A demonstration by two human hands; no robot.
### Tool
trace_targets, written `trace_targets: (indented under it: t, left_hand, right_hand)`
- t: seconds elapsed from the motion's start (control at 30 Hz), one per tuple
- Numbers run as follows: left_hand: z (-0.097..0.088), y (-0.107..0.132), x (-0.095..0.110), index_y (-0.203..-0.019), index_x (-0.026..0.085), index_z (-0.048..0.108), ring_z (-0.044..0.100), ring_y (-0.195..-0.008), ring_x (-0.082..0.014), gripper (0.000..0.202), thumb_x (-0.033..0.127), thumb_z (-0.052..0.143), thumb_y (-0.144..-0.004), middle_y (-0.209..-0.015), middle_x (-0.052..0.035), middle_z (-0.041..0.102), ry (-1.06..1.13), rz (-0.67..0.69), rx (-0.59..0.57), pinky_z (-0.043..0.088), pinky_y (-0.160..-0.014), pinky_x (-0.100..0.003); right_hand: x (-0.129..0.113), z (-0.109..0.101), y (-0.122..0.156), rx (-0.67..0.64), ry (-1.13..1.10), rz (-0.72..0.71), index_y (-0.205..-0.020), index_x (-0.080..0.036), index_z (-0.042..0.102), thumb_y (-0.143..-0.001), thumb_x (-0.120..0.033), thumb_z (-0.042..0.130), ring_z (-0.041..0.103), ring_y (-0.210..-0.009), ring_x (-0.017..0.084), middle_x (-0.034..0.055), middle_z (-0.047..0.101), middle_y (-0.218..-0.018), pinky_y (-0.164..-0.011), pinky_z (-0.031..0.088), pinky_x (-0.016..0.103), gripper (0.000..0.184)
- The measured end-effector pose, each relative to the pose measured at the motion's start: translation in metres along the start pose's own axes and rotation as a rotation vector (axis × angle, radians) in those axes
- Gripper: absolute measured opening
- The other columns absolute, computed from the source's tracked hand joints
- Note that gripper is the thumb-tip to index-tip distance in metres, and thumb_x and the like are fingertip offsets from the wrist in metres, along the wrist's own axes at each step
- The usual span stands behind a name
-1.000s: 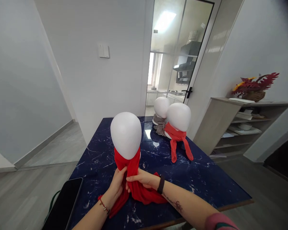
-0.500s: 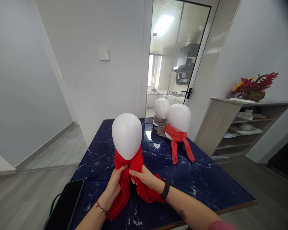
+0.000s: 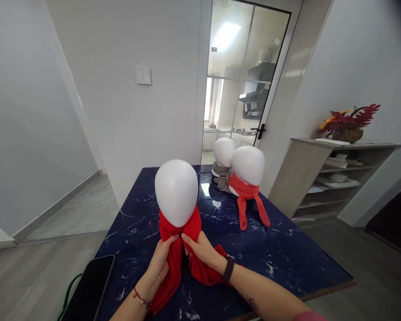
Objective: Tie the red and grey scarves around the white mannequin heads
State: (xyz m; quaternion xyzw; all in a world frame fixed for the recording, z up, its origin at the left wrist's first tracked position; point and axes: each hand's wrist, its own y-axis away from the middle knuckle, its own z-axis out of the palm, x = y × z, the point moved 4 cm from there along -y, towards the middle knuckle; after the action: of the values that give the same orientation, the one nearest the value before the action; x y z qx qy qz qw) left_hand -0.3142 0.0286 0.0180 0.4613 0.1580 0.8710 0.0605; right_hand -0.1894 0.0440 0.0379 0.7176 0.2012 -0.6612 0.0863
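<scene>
A bright red scarf (image 3: 172,272) is wrapped round the neck of a smooth white mannequin head (image 3: 176,192) near the middle of the table. My left hand (image 3: 160,258) is closed on the scarf's left side, thumb pressed at the front just below the chin. On the other side, my right hand (image 3: 200,249) grips the right part of the scarf, its thumb close to the left one. Both loose ends hang down onto the table, the right one trailing out beneath my right wrist. The fingers behind the cloth are partly hidden.
The table (image 3: 270,267) has a dark blue marbled top. Farther back right stand a white head with a coral-red scarf (image 3: 247,189) and another with a grey-brown scarf (image 3: 223,178). A black phone (image 3: 90,290) lies at the left edge. A shelf (image 3: 307,178) stands beyond.
Both hands stay on the red scarf, and the thumbs have drawn slightly closer together below the chin. The camera view has shifted a little.
</scene>
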Motion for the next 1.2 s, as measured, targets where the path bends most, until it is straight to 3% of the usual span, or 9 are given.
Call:
trace_targets:
  t: [0.13,0.33,0.43,0.53,0.67,0.83,0.97,1.07,1.2]
  left_hand:
    - [0.0,0.003,0.001,-0.073,0.01,0.069,0.068,-0.062,-0.0205,0.012,0.021,0.069,-0.068,-0.069,-0.0102,0.072,-0.084,-0.051,-0.01,0.052,-0.063,-0.028]
    - [0.012,0.016,0.012,-0.064,0.01,0.068,0.065,-0.062,-0.0189,0.013,0.02,0.064,-0.071,-0.066,-0.0103,0.07,-0.27,-0.035,-0.225,0.05,-0.066,-0.027]
    - [0.009,0.017,0.018,-0.055,0.011,0.063,0.06,-0.052,-0.0135,0.016,0.01,0.061,-0.071,-0.056,-0.0063,0.065,-0.284,-0.022,-0.139,0.047,-0.057,-0.021]
    - [0.003,0.018,0.019,-0.051,0.011,0.058,0.055,-0.044,-0.0105,0.024,0.008,0.058,-0.075,-0.046,-0.0026,0.058,-0.108,-0.203,-0.02,0.045,-0.049,-0.02]
    - [0.005,0.031,0.022,-0.074,0.007,0.064,0.065,-0.059,-0.0145,0.011,0.011,0.055,-0.08,-0.064,-0.0072,0.068,0.266,-0.428,-0.059,0.053,-0.063,-0.025]
    - [0.004,0.045,0.027,-0.103,0.004,0.061,0.069,-0.085,-0.0258,0.03,0.02,0.046,-0.083,-0.088,-0.0159,0.071,0.421,-0.413,-0.152,0.053,-0.081,-0.041]
    - [0.002,0.053,0.028,-0.119,0.001,0.052,0.068,-0.092,-0.028,0.041,0.019,0.034,-0.087,-0.095,-0.0191,0.07,0.433,-0.365,-0.078,0.05,-0.088,-0.046]
    - [0.007,0.063,0.023,-0.121,0.001,0.049,0.069,-0.09,-0.027,0.041,0.018,0.03,-0.09,-0.092,-0.018,0.071,0.417,-0.36,0.014,0.05,-0.088,-0.045]
    - [0.022,0.077,0.006,-0.112,0.006,0.055,0.07,-0.084,-0.0261,0.033,0.019,0.034,-0.089,-0.085,-0.0144,0.071,0.427,-0.452,0.029,0.052,-0.084,-0.043]
  right_hand:
    - [0.0,-0.001,0.0,0.045,-0.019,0.059,-0.049,-0.017,0.052,-0.087,-0.058,0.044,0.046,-0.046,0.009,0.0002,0.049,-0.046,-0.052,0.039,0.022,0.056]
    - [0.004,0.0,0.0,0.051,-0.055,0.099,-0.051,-0.017,0.053,-0.086,-0.059,0.044,0.046,-0.043,0.01,0.0004,0.049,-0.046,-0.05,0.039,0.024,0.056]
    - [0.002,-0.001,0.0,0.033,-0.107,0.111,-0.059,-0.016,0.056,-0.086,-0.058,0.044,0.049,-0.046,0.011,0.0012,0.054,-0.052,-0.053,0.041,0.025,0.052]
    - [-0.004,-0.006,-0.001,0.064,-0.116,0.046,-0.067,-0.016,0.06,-0.086,-0.054,0.048,0.056,-0.06,0.014,0.0028,0.062,-0.064,-0.066,0.044,0.028,0.044]
    - [-0.007,-0.015,-0.002,0.121,-0.041,0.029,-0.074,-0.017,0.065,-0.082,-0.05,0.054,0.057,-0.074,0.017,0.0027,0.065,-0.074,-0.072,0.044,0.029,0.036]
    - [-0.004,-0.014,-0.003,0.038,-0.054,0.174,-0.079,-0.016,0.067,-0.077,-0.046,0.062,0.058,-0.071,0.016,0.0026,0.066,-0.074,-0.068,0.045,0.028,0.03]
    - [0.004,-0.003,0.0,-0.074,-0.298,0.462,-0.091,-0.017,0.065,-0.074,-0.033,0.067,0.058,-0.059,0.012,0.0018,0.067,-0.077,-0.06,0.047,0.027,0.024]
    - [0.006,0.008,-0.001,-0.119,-0.546,0.617,-0.079,-0.013,0.062,-0.071,-0.018,0.066,0.059,-0.058,0.011,0.0012,0.066,-0.07,-0.063,0.049,0.026,0.01]
    - [0.007,0.022,-0.006,-0.225,-0.7,0.742,-0.073,-0.013,0.059,-0.077,-0.02,0.06,0.063,-0.062,0.014,0.004,0.066,-0.066,-0.069,0.051,0.028,0.008]
